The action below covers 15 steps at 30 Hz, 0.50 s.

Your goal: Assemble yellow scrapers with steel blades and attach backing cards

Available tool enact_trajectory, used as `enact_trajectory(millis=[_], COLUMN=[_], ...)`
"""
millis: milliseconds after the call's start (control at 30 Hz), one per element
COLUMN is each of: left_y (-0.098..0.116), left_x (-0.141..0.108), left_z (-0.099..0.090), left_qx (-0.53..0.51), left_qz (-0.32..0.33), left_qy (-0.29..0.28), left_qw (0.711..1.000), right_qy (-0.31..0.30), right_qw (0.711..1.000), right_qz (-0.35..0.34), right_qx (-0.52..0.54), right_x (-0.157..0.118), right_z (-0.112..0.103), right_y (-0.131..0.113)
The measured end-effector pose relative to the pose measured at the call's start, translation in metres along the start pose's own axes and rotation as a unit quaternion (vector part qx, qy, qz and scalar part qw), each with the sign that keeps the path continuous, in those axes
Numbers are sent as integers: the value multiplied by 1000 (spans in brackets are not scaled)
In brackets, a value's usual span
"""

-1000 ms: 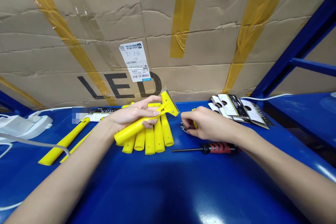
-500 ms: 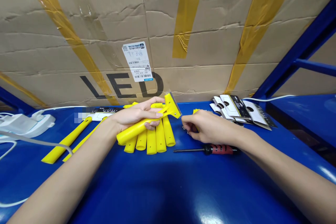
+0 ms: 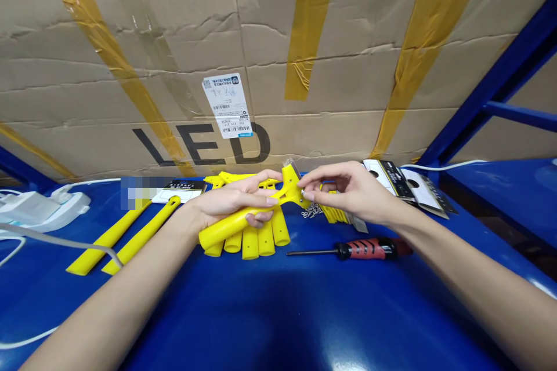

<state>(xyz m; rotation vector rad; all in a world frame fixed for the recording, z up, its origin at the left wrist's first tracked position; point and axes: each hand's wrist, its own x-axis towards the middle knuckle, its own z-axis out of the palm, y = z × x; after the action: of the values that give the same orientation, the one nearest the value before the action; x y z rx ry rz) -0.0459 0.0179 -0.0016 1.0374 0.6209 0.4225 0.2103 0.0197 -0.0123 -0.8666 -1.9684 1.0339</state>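
My left hand (image 3: 237, 200) is wrapped round the handle of a yellow scraper (image 3: 224, 227), its head tilted up to the right with a blade along the edge. At that head, my right hand (image 3: 354, 188) pinches a small screw (image 3: 302, 197) between thumb and fingertips. Below the fingers lie a small heap of screws (image 3: 310, 211) and several yellow blade pieces (image 3: 336, 213). Several more yellow scrapers (image 3: 250, 243) lie under my left hand, partly hidden by it. A screwdriver (image 3: 368, 249) with a red and black handle lies below my right hand.
Two yellow handles (image 3: 141, 235) and a card lie at left, near a white power strip (image 3: 56, 208) with cables. Cardboard packaging cards (image 3: 391, 179) are stacked at right. A large taped carton (image 3: 270, 40) stands behind the blue surface (image 3: 243, 313), beside a blue frame (image 3: 487, 87).
My right hand has risen from the screws and blade pieces to the scraper's head, bringing a screw, and the pieces beneath show now. My left hand keeps its hold, turning the head slightly.
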Motion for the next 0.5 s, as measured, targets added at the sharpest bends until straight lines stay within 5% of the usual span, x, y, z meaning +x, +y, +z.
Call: enact_trajectory(millis=[500], left_y=[-1], left_x=[1], left_z=[1], left_qx=[14], left_qz=[-2], left_qy=[18], left_qw=[1000], right_qy=[29], right_qw=[997], right_qz=[56], right_qx=[50], right_x=[1], right_z=[9], right_y=[4])
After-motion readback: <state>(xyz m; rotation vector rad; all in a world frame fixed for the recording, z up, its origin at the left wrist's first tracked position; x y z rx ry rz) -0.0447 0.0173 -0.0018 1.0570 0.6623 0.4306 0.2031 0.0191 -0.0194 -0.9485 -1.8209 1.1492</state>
